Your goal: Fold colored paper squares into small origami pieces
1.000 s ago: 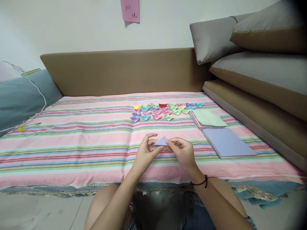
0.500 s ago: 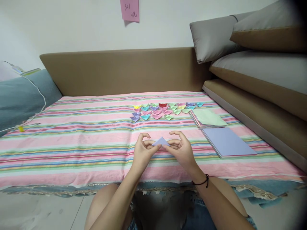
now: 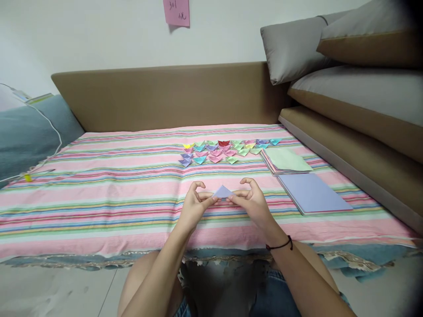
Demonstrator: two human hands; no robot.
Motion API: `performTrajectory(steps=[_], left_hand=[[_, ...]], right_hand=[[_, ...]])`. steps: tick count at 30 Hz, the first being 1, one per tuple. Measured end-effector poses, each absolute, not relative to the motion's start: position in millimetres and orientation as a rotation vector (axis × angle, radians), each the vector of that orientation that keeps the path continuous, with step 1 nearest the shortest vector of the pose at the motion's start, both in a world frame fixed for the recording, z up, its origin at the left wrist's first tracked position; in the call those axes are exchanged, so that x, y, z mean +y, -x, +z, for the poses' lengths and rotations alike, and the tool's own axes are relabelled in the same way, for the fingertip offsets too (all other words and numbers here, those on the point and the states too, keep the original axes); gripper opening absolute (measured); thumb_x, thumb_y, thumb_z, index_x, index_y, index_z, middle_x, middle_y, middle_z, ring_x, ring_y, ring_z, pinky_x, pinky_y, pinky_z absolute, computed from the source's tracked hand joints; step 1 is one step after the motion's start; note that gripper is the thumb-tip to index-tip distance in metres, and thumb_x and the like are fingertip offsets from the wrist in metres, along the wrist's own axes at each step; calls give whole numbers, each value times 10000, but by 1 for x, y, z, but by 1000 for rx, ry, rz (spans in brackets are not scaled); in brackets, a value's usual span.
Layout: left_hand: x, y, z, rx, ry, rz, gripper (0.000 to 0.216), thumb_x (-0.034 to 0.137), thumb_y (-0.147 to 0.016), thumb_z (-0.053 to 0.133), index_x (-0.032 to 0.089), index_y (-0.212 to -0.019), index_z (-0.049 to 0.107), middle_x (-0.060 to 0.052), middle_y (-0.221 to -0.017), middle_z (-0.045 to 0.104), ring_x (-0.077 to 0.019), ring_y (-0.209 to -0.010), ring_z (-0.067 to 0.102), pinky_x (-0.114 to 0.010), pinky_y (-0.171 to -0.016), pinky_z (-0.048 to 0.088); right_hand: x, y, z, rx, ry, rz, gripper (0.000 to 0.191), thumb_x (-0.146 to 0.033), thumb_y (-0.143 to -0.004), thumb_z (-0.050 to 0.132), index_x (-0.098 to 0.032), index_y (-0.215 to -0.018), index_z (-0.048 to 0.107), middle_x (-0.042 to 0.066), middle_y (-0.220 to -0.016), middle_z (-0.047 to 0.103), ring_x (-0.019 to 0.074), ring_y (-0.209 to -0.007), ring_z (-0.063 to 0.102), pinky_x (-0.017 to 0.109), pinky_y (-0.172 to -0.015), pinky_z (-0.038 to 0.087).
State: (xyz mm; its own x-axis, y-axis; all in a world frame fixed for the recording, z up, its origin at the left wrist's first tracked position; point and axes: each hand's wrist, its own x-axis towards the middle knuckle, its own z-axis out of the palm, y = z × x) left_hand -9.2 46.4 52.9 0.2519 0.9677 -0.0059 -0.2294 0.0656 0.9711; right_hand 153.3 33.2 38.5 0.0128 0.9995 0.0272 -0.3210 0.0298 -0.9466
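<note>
A small folded lavender paper (image 3: 223,192) sits between my two hands, just above the striped sheet (image 3: 115,193). My left hand (image 3: 194,203) pinches its left corner, with the forefinger curled above. At the right corner my right hand (image 3: 251,201) pinches the paper the same way. Both hands are closed on it. A black band circles my right wrist.
Several small folded paper pieces (image 3: 224,150) in many colours lie in rows farther back. Two stacks of square sheets lie to the right, one with a green top (image 3: 287,160) and one with a lavender top (image 3: 312,193). Cushions (image 3: 346,88) are piled right; a white cable (image 3: 49,149) runs left.
My hands have shifted slightly forward and lowered the paper toward the sheet. Forefingers that lay along the paper a second ago are now lifted and curled; the paper lies flatter.
</note>
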Motion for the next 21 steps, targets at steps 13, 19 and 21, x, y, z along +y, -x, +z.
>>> performTrajectory(steps=[13,19,21], left_hand=[[49,14,44,920,-1243,1016,310,298,-705,671,122,-949,596,-36,-670,685,-183,-692,673,-313,-728,520],[44,10,45,875,-1242,1076,376,226,-652,729,132,-1007,651,-62,-857,695,-182,-822,641,-288,-772,506],[42,6,44,836,-1188,1124,379,227,-652,733,141,-1013,654,-66,-902,694,-182,-839,636,-296,-784,508]], right_hand=[[36,-155,27,-1362,948,977,134,-255,-744,630,-203,-863,663,80,-1036,650,222,-1018,607,346,-834,528],[33,-149,28,-1313,916,976,204,-260,-707,689,-233,-907,720,73,-1079,572,209,-939,620,328,-767,574],[32,-148,29,-1298,901,1000,227,-274,-687,712,-239,-912,722,68,-1085,554,202,-912,624,323,-758,580]])
